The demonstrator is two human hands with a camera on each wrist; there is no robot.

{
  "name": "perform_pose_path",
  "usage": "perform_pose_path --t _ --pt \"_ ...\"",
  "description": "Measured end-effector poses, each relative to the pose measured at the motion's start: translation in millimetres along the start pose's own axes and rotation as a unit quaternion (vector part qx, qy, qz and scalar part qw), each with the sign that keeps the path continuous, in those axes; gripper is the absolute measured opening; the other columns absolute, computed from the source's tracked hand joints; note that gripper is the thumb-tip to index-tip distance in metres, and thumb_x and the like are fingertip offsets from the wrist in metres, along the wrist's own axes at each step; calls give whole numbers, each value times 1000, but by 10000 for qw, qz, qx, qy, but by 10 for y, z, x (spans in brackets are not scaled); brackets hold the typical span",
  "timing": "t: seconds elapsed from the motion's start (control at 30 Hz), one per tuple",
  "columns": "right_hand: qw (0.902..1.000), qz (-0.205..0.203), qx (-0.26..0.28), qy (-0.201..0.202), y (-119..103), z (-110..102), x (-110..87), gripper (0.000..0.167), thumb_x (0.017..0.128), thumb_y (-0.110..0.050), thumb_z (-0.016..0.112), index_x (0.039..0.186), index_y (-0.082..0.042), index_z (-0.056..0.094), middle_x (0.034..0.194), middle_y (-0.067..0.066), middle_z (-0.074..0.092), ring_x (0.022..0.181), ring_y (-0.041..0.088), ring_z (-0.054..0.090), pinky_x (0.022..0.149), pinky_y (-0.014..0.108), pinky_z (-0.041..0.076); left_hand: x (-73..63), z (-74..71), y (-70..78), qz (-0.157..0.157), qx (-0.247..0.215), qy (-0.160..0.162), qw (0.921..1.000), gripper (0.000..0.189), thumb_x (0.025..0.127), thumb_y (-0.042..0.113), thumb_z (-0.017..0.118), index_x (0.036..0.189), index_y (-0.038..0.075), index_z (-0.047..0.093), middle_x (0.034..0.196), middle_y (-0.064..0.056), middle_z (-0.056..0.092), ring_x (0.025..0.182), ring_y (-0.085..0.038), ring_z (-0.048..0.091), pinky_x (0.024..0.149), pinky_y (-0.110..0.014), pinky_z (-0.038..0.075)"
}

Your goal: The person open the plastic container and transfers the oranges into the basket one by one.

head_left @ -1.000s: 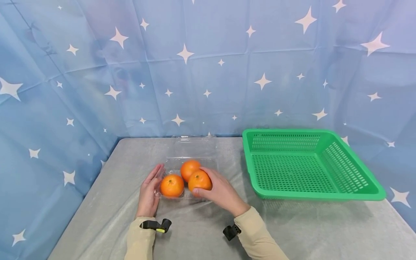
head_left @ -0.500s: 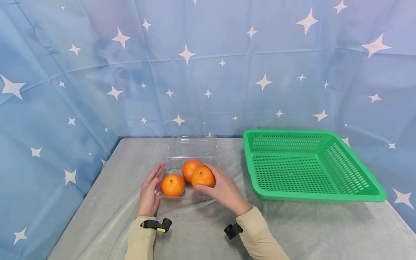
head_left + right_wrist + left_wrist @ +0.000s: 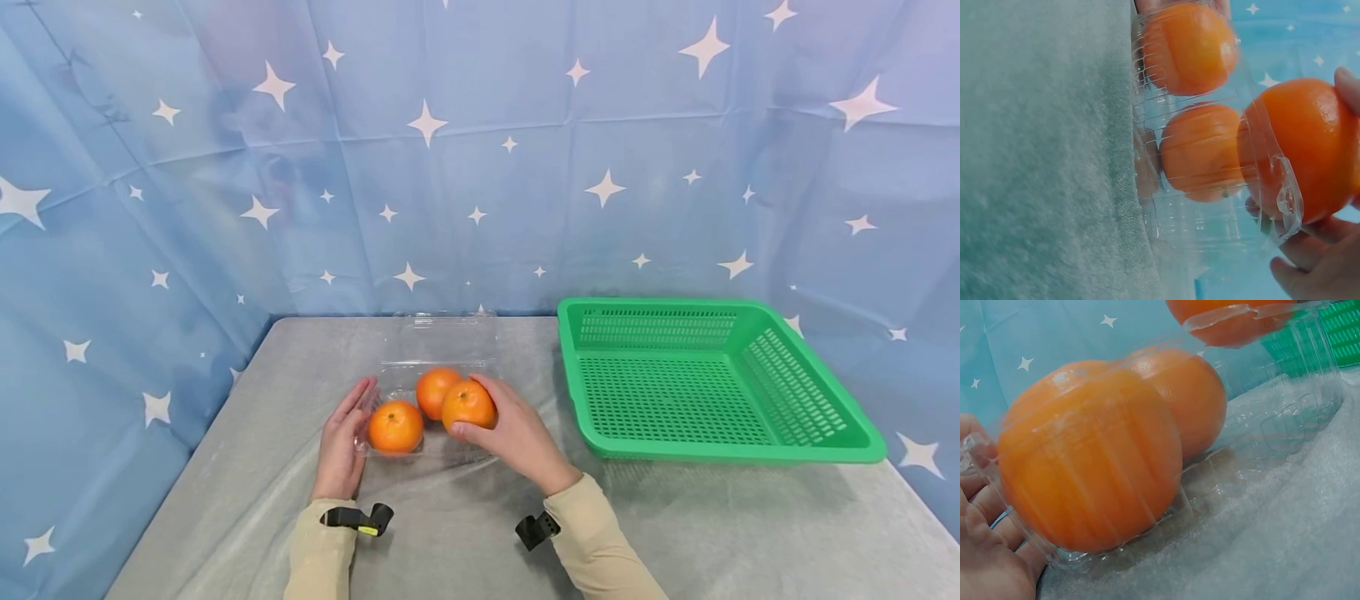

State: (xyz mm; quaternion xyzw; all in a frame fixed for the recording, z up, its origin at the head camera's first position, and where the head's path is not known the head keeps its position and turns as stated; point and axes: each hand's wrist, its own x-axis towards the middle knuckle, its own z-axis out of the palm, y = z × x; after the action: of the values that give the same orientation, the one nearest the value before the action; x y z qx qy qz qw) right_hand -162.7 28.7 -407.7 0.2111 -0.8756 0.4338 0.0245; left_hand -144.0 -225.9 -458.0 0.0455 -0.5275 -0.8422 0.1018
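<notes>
My right hand (image 3: pixel 517 437) holds an orange (image 3: pixel 468 402) between thumb and fingers, up at the right side of a clear plastic clamshell box (image 3: pixel 441 340). In the left wrist view this held orange (image 3: pixel 1232 322) hangs above the level of the others. Two more oranges sit inside the box: the front-left orange (image 3: pixel 395 427) and the rear orange (image 3: pixel 437 392). The box's lid is folded back away from me. Along the left wall my left hand (image 3: pixel 342 446) stands with fingers extended, touching the plastic (image 3: pixel 1029 540).
A large green plastic basket (image 3: pixel 720 454) with slotted walls stands to the right on the grey cloth-covered table (image 3: pixel 450 542). Behind the table hangs a blue curtain (image 3: pixel 480 167) with white stars.
My right hand has lifted the orange slightly and shifted it a little right, opening a gap to the front-left orange. The left hand stays at the box wall.
</notes>
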Motion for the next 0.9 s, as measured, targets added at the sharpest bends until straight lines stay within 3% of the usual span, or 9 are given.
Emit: perform_pose_path --t 0.13,0.2,0.3,0.37,0.5,0.7,0.9 --pt "10000 -5 17 -15 -5 -5 2 74 66 -64 61 131 -37 38 123 -14 44 99 8 49 77 36 43 -1 -6 3 -68 45 72 9999 51 88 -5 32 137 9 36 138 -1 39 125 -12 35 40 -12 34" --pt "10000 -6 45 -34 -14 -12 0 75 66 -64 61 132 -36 38 124 -13 43 99 9 49 78 37 43 2 -10 1 -61 112 82 9999 52 88 -5 33 137 9 35 137 -1 40 125 -12 35 51 -9 41" --pt "9999 -41 83 -47 -28 -27 1 76 66 -63 61 133 -35 37 126 -13 42 100 10 49 78 38 43 4 -11 -1 -60 199 103 9997 52 87 -4 34 137 9 35 137 1 40 125 -11 35 56 -9 43" --pt "9999 -42 99 -47 -37 -38 2 76 66 -63 62 132 -36 37 127 -13 41 101 10 49 79 38 43 5 -12 -4 -53 239 87 9997 52 87 -3 34 138 10 35 137 1 40 125 -11 35 68 -10 44" --pt "9999 -90 105 -68 -43 -60 6 76 66 -63 62 133 -36 36 128 -12 41 102 10 49 80 38 43 4 -12 -1 -65 264 71 9996 51 88 -3 34 138 10 34 137 1 39 125 -11 35 73 -10 44" --pt "9996 -161 251 -26 -53 -86 6 75 66 -60 64 132 -36 38 124 -14 42 99 8 50 79 36 44 -1 -12 12 -82 296 67 9995 51 88 -2 34 138 11 34 137 2 39 125 -10 35 45 -11 39" --pt "9991 -202 367 -35 -64 -103 -7 74 65 -60 65 130 -39 37 122 -15 43 96 7 50 76 33 45 -12 -16 16 -93 188 5 9998 52 88 -4 32 138 11 34 138 1 38 125 -10 35 35 -15 29"
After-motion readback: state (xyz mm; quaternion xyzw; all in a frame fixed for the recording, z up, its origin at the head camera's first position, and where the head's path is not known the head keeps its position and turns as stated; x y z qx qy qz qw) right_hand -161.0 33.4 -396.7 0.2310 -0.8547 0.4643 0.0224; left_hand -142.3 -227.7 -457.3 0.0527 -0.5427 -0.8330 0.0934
